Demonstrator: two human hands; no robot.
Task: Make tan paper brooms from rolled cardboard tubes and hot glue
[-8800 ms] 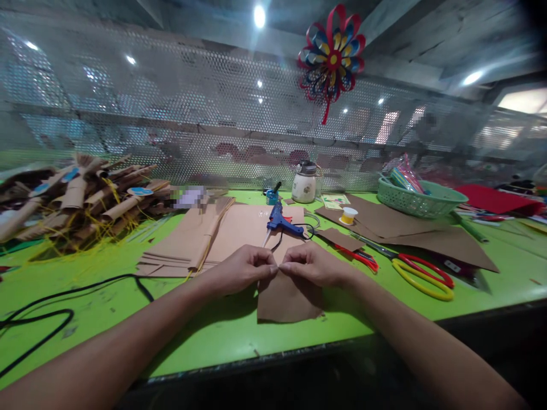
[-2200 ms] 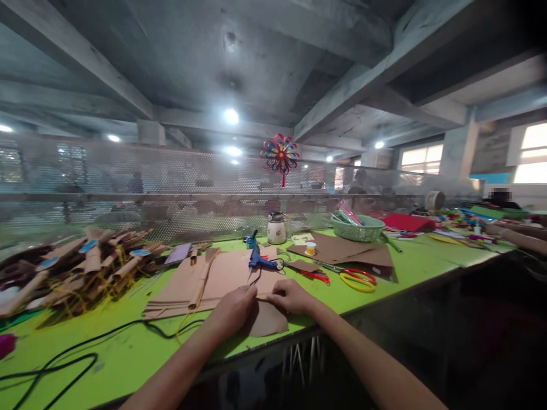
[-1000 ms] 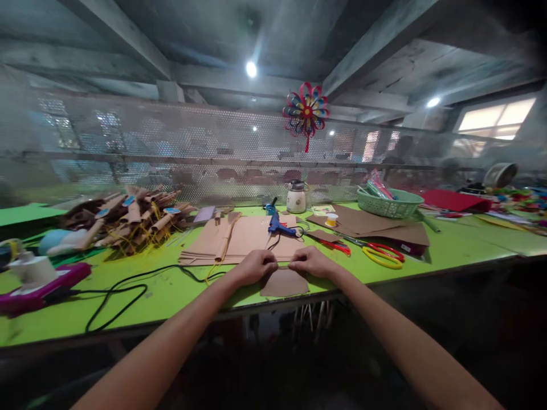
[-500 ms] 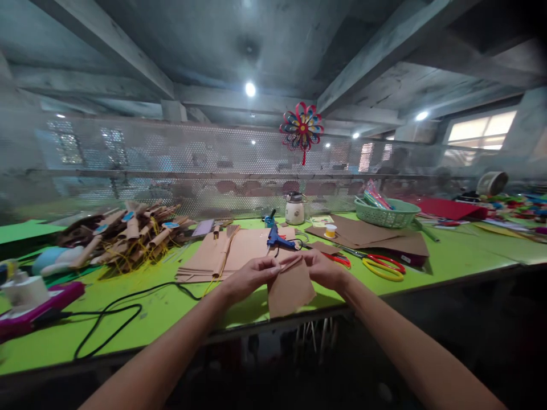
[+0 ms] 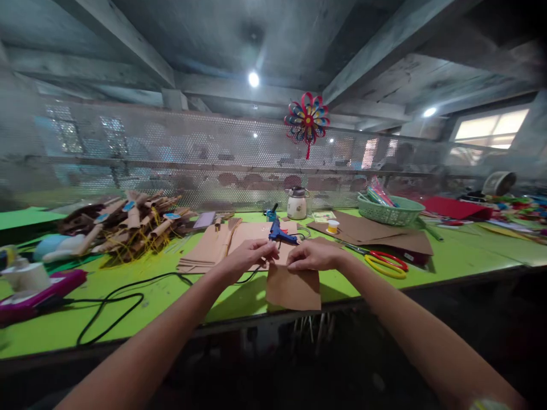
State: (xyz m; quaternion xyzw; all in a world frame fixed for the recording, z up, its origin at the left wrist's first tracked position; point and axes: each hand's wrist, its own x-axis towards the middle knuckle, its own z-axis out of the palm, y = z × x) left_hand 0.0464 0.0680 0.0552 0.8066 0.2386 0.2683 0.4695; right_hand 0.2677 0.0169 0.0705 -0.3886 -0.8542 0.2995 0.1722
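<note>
A brown paper piece [image 5: 294, 286] hangs in front of me above the near edge of the green table [image 5: 166, 296]. My left hand [image 5: 248, 257] pinches its upper left edge with closed fingers. My right hand [image 5: 314, 255] grips the upper right edge, fingers curled over the top. Both hands hold the sheet lifted off the table. Just behind them a blue glue gun [image 5: 280, 234] lies on a stack of brown paper sheets [image 5: 222, 246].
Red and yellow scissors [image 5: 384, 263] lie right of my hands. Further back are a green basket [image 5: 388, 209], a white jar [image 5: 297, 205], a yellow spool [image 5: 333, 226]. A heap of rolled paper crafts [image 5: 132, 222] sits left. A black cable [image 5: 123, 290] crosses the table; a pink device [image 5: 34, 287] is at far left.
The brown piece lay flat on the table a second ago; both hands have lifted it and now hold it upright facing me. The view also swung about.
</note>
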